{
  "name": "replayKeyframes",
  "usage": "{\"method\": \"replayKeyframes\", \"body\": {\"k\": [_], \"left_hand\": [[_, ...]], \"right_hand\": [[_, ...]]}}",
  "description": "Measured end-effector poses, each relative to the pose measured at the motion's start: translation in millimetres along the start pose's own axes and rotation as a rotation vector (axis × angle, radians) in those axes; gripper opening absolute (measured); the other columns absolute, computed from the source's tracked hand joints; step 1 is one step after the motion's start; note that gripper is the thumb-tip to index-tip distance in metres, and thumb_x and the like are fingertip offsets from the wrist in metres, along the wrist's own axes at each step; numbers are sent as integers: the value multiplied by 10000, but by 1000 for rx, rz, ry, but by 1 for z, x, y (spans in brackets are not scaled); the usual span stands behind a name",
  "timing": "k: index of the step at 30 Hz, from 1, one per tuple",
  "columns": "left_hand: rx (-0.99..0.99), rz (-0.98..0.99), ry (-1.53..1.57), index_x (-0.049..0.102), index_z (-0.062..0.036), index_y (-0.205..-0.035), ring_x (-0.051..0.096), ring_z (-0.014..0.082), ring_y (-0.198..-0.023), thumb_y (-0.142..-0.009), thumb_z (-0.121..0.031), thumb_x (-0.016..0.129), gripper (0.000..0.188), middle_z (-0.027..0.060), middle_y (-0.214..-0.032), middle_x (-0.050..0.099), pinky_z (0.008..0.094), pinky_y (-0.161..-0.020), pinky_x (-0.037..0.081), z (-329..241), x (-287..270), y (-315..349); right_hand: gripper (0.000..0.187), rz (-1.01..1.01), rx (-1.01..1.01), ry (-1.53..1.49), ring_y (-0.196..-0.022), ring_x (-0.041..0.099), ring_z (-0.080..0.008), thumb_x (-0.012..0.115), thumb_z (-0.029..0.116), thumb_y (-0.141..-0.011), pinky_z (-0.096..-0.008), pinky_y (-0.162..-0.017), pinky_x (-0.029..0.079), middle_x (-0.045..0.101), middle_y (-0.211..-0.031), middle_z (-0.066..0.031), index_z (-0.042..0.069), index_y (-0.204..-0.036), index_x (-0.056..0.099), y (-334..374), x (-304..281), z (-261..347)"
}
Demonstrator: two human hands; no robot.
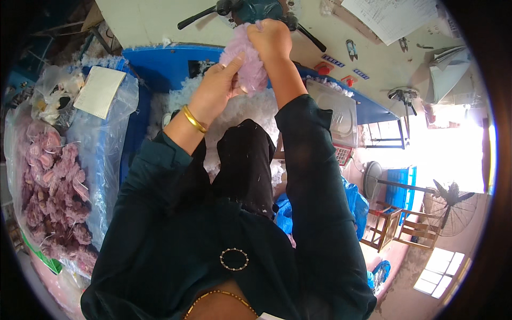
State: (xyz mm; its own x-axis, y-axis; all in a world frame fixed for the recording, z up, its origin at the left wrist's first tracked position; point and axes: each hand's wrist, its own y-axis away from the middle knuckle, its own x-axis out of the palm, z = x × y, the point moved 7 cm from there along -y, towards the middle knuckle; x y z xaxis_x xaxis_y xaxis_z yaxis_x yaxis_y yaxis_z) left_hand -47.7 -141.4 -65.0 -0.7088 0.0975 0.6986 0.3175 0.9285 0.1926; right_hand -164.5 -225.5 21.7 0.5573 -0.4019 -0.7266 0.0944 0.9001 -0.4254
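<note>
Head view: pink fluffy piece (244,58) far, middle, standing up long-ways. Right hand (272,38) squeezes top shut. Left hand (217,88) pinches lower left side. Both touching; white stuffing (242,109) just below.

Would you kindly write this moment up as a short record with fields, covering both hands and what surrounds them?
Left hand: left hand, gold bangle at the wrist, fingers pressed on the fluffy pale purple plush piece
Right hand: right hand, closed on the top of the same plush piece
Beneath the hands: loose white fibre stuffing in a blue bin
Person's left: clear plastic bag of purple plush pieces, with a white paper sheet on top
Beyond: dark metal machine part near the right hand
</note>
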Motion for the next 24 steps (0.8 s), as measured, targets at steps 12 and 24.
{"method": "replayKeyframes", "body": {"k": [12, 24], "left_hand": [[787, -43, -1060, 572, 40, -773, 594, 427, -764, -787, -266, 714, 337, 252, -799, 614, 430, -616, 460, -2, 20, 73], [386, -154, -320, 595, 35, -770, 626, 137, -598, -877, -203, 641, 265, 108, -619, 616, 305, -476, 441, -15, 42, 51]], "right_hand": [[298, 142, -91, 153, -683, 613, -378, 617, 337, -699, -443, -600, 487, 628, -698, -185, 42, -711, 655, 53, -20, 23], [326, 135, -156, 60, -734, 620, -379, 650, 364, -641, -457, -613, 495, 633, -755, -194, 49, -723, 677, 26, 0, 1]]}}
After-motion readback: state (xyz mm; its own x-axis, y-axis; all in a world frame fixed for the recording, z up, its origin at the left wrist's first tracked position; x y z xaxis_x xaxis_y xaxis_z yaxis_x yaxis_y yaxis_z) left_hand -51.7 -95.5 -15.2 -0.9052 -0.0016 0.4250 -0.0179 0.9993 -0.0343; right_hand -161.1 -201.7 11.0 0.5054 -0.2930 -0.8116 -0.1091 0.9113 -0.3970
